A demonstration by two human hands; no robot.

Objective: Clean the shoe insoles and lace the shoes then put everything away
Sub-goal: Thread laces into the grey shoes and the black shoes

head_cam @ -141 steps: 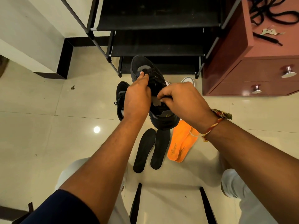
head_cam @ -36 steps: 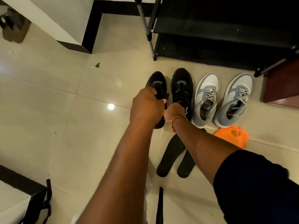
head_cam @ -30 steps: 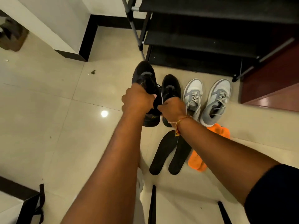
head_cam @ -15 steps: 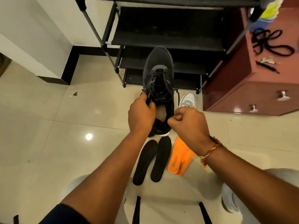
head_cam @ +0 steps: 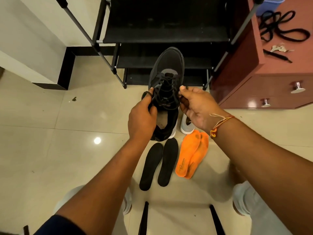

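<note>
Lifted off the floor a second ago, the black shoe [head_cam: 166, 85] now hangs before the rack [head_cam: 162, 31] – left hand [head_cam: 142, 121] and right hand [head_cam: 196, 107] each pinching, it seems, a lace end – so lacing resumes, insoles [head_cam: 159, 165] waiting below.

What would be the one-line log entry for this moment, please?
step: lacing | left hand: pinches lace, steadies black shoe | right hand: pinches lace | black insoles, orange insoles: on floor
</note>
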